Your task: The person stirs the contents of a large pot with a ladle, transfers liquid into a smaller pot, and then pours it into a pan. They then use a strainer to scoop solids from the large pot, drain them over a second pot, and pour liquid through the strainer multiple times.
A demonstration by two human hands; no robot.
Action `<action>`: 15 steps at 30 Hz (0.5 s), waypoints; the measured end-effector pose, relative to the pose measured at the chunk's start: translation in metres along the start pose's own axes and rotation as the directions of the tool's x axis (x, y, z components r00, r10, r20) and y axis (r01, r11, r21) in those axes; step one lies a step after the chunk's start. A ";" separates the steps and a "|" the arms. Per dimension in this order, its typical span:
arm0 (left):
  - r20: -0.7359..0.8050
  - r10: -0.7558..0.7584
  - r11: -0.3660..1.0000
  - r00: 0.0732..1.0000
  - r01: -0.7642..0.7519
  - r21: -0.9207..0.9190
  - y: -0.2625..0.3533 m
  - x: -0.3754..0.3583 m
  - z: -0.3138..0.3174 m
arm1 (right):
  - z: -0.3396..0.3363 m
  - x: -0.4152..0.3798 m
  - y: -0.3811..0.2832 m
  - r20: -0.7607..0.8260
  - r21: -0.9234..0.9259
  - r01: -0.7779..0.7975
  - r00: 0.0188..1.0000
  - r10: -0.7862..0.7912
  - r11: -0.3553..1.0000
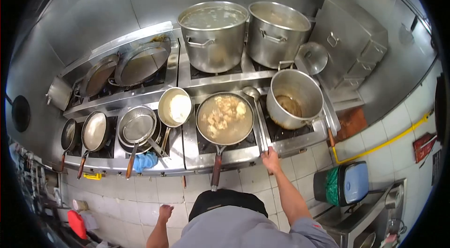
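My right hand (271, 160) is closed around the lower end of a long metal ladle (260, 124) at the stove's front edge. The ladle's bowl rests up on the steel strip between a frying pan and a deep pot. To the left of the ladle, the frying pan (225, 131) holds pale broth with lumpy pieces, its wooden handle pointing toward me. On the right sits the deep pot (296, 100), with a browned bottom and a little liquid. My left hand (165, 212) hangs low over the floor, fingers curled in, with nothing visible in it.
Two big stockpots (214, 41) stand on the back burners. A saucepan (174, 107) with pale contents, a strainer (138, 126) and several pans line the left side. A blue cloth (146, 161) lies by the front edge. A bin (344, 183) stands at right.
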State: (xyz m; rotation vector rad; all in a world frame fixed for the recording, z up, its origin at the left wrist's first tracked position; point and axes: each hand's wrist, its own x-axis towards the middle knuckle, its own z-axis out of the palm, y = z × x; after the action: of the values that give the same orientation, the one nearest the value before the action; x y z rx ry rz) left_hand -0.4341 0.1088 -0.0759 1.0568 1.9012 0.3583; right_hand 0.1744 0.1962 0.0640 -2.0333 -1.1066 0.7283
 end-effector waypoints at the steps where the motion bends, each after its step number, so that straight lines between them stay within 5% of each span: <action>1: -0.022 -0.068 0.986 0.997 0.064 -0.152 0.000 -0.019 -0.008 | -0.001 -0.011 -0.015 0.040 0.140 -0.014 0.999 0.008 0.990; 3: -0.041 -0.245 0.933 0.969 0.223 -0.283 -0.004 -0.045 -0.007 | 0.005 -0.035 -0.022 -0.050 0.127 0.106 0.994 -0.100 0.986; 5: -0.011 -0.236 0.916 0.972 0.219 -0.337 -0.044 -0.061 0.005 | 0.013 -0.053 -0.014 -0.025 0.218 0.069 0.998 -0.066 0.973; 7: 0.051 -0.454 0.872 0.890 0.455 -0.182 -0.032 -0.089 0.024 | -0.024 -0.067 -0.093 0.111 0.445 0.028 0.990 -0.086 0.895; 8: 0.201 -0.110 0.966 0.973 0.057 0.252 -0.079 -0.080 0.038 | -0.040 -0.063 -0.112 0.177 0.513 0.006 0.978 -0.112 0.858; 9: 0.322 0.251 0.729 0.913 -0.397 0.558 -0.100 -0.078 0.047 | -0.067 -0.054 -0.137 0.211 0.559 -0.011 0.969 -0.129 0.829; 10: 0.263 0.124 0.757 0.957 -0.262 0.598 -0.086 -0.081 0.061 | -0.095 -0.042 -0.163 0.243 0.609 -0.034 0.959 -0.146 0.793; 11: 0.062 -0.237 0.958 0.969 0.223 0.181 -0.084 -0.090 0.082 | -0.121 -0.027 -0.182 0.227 0.627 -0.021 0.961 -0.157 0.779; 12: -0.001 -0.446 0.885 0.895 0.441 0.147 -0.058 -0.097 0.093 | -0.146 -0.009 -0.196 0.214 0.667 0.017 0.953 -0.213 0.745; 15: 0.043 -0.380 0.922 0.924 0.382 -0.063 -0.008 -0.074 0.105 | -0.219 0.051 -0.242 0.104 0.647 0.165 0.948 -0.300 0.744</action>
State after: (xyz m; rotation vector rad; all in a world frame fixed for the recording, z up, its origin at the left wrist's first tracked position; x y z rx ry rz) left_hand -0.3351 0.0287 -0.0965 0.6197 1.9991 0.1808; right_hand 0.2461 0.2669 0.3792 -1.2379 -1.0194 1.0275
